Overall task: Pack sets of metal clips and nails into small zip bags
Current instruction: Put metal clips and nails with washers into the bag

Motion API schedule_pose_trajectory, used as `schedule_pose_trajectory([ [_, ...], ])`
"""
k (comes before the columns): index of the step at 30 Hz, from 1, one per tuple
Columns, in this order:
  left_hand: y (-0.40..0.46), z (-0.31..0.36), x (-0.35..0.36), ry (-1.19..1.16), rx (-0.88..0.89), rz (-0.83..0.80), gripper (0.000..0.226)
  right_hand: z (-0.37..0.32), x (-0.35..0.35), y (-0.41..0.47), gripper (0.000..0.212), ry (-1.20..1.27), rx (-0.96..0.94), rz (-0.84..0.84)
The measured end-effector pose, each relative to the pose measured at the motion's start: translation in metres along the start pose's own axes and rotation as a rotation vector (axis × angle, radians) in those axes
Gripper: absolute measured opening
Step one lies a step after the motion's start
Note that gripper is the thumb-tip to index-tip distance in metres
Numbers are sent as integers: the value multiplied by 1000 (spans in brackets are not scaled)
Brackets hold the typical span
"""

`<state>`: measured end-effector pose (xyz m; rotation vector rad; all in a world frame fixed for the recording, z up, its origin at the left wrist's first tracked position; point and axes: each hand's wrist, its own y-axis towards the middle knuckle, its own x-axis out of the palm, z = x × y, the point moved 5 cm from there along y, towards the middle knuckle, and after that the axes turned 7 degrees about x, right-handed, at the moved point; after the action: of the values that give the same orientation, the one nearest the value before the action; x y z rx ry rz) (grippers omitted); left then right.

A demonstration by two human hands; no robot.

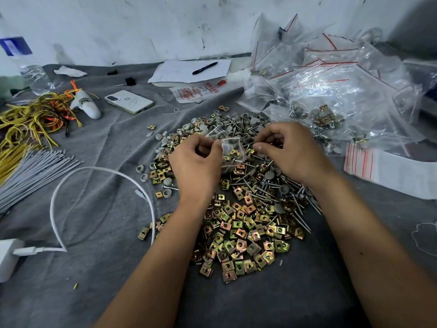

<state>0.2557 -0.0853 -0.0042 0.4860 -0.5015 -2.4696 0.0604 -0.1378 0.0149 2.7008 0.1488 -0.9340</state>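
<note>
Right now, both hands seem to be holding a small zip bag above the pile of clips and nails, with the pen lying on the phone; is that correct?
Not quite: in the head view the pen lies on the sheet of paper, not the phone. The left hand and right hand do hold the zip bag above the pile.

Both forearms extended from the lower frame toward the centre. The left hand (196, 162) and right hand (287, 152) were palm-down, fingers curled, fingertips pinched inward.

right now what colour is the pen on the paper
Black; the pen lies on the white paper, seen in the head view.
</note>
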Motion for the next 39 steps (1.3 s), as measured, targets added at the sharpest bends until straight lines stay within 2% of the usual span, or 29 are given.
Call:
schedule_pose_trajectory([
  [3,0,0,0,0,-1,-1,17,2,0,0,11,-16,0,-30],
  [7,0,0,0,4,-3,-8,19,7,3,-1,5,-82,2,-57],
  [12,0,1,1,24,16,-23,19,-7,-8,-4,6,67,-118,100],
  [14,-1,3,2,26,42,-42,20,-18,-7,-8,10,81,-213,97],
  [17,-2,7,3,49,85,-63,20,-37,9,-14,15,-95,-397,0],
  [19,-2,7,4,63,89,-64,18,-40,19,-14,23,-209,-439,-33],
  [21,-1,6,4,55,77,-65,18,-39,18,-12,26,-210,-411,-1],
  [25,-2,5,3,36,63,-60,21,-25,0,-7,22,-99,-300,180],
  [27,-2,5,3,25,58,-53,23,-17,-7,-4,18,-54,-245,206],
  [30,-1,4,2,7,38,-41,23,-9,-7,-3,6,-73,-178,122],
  [35,-1,2,0,-24,23,-3,20,3,14,-2,23,-373,-74,-243],
  [39,-1,2,0,-16,28,-2,21,3,19,-5,16,-225,-7,-391],
])
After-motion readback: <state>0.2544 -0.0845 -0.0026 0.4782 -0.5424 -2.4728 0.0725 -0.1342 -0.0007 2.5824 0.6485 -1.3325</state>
